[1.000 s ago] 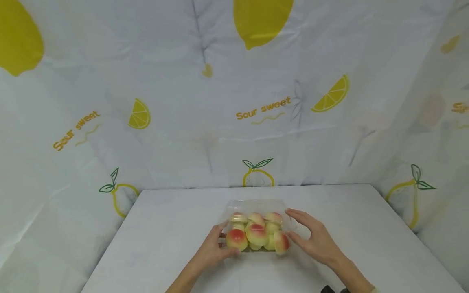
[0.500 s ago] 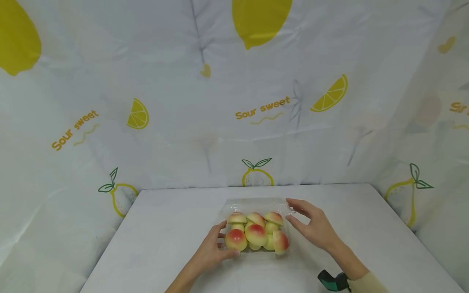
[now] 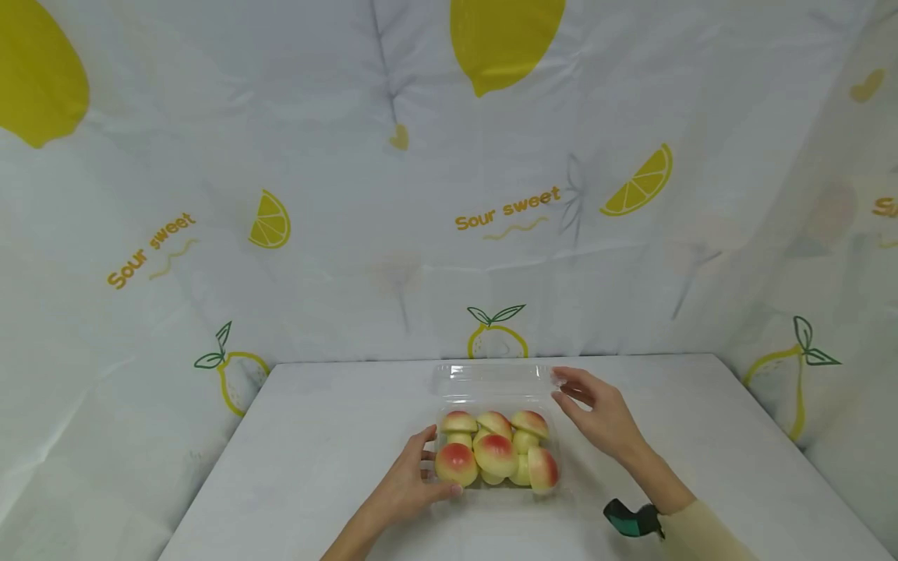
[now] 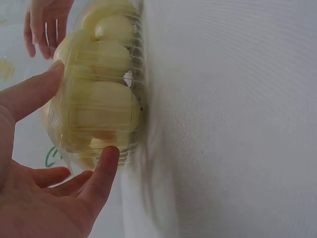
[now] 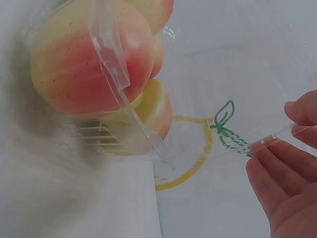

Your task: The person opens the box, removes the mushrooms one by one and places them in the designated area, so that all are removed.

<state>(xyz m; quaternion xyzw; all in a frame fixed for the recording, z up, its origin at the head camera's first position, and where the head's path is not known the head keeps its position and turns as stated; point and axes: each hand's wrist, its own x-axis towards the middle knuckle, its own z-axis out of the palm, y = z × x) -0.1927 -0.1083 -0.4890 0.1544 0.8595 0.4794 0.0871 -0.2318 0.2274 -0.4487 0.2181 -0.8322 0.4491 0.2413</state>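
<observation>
A clear plastic container [image 3: 505, 493] stands on the table, filled with several mushroom-shaped pieces [image 3: 495, 454], pale yellow with red-blushed caps. Its hinged lid [image 3: 494, 382] is raised and tilted back at the far side. My left hand [image 3: 410, 477] holds the container's left end; in the left wrist view the thumb lies on the upper rim and a fingertip presses the ribbed side wall. At the lid's right edge, my right hand [image 3: 603, 417] pinches the clear plastic between thumb and fingers, as the right wrist view also shows.
The white tabletop [image 3: 337, 421] runs back to a pale curtain [image 3: 393, 296] printed with lemons and lettering. A dark and green strap-like piece [image 3: 633, 520] hangs by the right wrist, above the table.
The lid has swung upward and back from over the mushroom-shaped pieces. My right hand has moved up and away with its edge; the left hand has stayed at the container.
</observation>
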